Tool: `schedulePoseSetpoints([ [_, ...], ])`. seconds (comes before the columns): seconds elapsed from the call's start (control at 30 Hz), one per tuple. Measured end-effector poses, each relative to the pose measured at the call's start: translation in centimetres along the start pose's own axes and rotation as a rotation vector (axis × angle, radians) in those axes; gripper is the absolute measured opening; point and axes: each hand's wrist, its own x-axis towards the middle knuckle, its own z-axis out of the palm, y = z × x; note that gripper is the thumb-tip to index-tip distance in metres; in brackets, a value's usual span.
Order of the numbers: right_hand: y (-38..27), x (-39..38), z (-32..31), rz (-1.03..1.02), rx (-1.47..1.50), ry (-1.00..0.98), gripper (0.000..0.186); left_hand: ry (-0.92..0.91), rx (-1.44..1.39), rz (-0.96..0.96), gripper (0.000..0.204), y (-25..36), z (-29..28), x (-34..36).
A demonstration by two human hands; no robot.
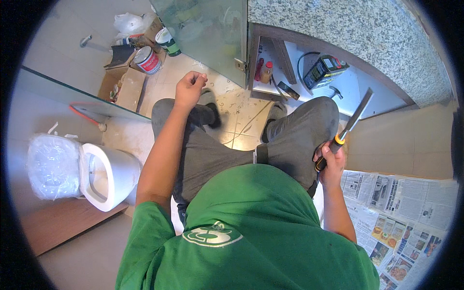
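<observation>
Bathroom floor point(237, 108) at 12 o'clock, toilet point(113, 173) near 9, open cabinet point(352, 79) under granite counter point(348, 36) toward 2; chisel point(344, 134) at 3, gripped in right hand point(332, 157), elbow bent, blade angled to 1, touching no surface; work done or left can't be told; left hand point(191, 89) at 11, arm stretched forward, fingers curled narrow; can't tell if pinching anything.
</observation>
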Motion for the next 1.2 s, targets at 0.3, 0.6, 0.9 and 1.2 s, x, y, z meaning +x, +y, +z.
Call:
schedulePoseSetpoints([
  [0.3,0.1,0.5,-0.4,0.070,0.159,0.054,0.016,0.023,-0.060,-0.018,0.021,3.9,-3.6,-8.2],
  [0.6,-0.1,1.0,0.6,0.085,0.226,0.053,0.014,0.106,-0.085,0.021,0.018,7.1,-4.5,-10.3],
  [0.9,-0.2,0.9,1.2,0.059,0.251,0.040,0.016,0.133,-0.143,-0.004,0.019,7.3,-5.2,-11.3],
  [1.2,0.2,1.1,1.0,0.033,0.288,0.034,0.017,0.154,-0.110,0.047,0.018,8.4,-5.7,-11.7],
])
